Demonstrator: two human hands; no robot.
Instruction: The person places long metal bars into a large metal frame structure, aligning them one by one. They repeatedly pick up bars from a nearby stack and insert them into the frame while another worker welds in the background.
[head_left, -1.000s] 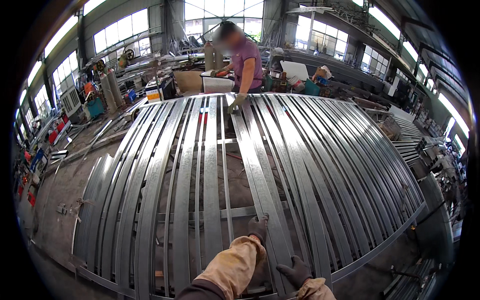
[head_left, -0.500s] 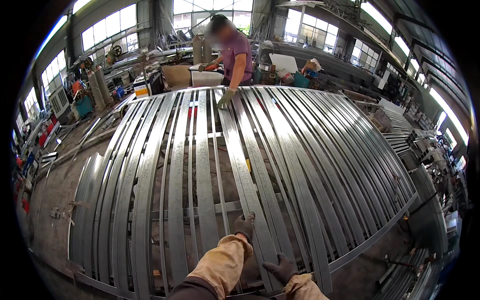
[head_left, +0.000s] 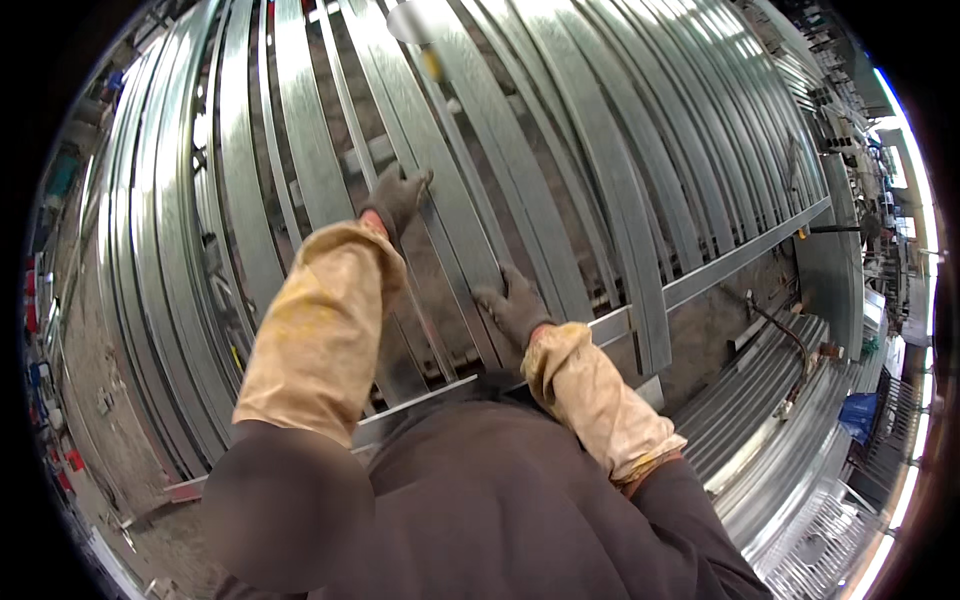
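A long silvery metal bar (head_left: 452,225) runs away from me across a rack of similar bars. My left hand (head_left: 397,197), in a dark grey glove, is closed at its left edge, partway along. Closer to my body, my gloved right hand (head_left: 517,305) grips the same bar from its right edge, thumb on the top face. Fingertips below the bar's edges are hidden. Tan protective sleeves cover both forearms.
Several metal bars (head_left: 250,150) lie side by side, with gaps between them. The frame's near rail (head_left: 745,257) slants up to the right. Ribbed metal profiles (head_left: 740,405) are stacked at lower right, near a blue item (head_left: 858,415). Bare floor (head_left: 90,360) shows at left.
My view has tipped down and closer, so my torso shows and the co-worker across the rack is out of view. Both hands stay at the bar; the right is now closed on its edge.
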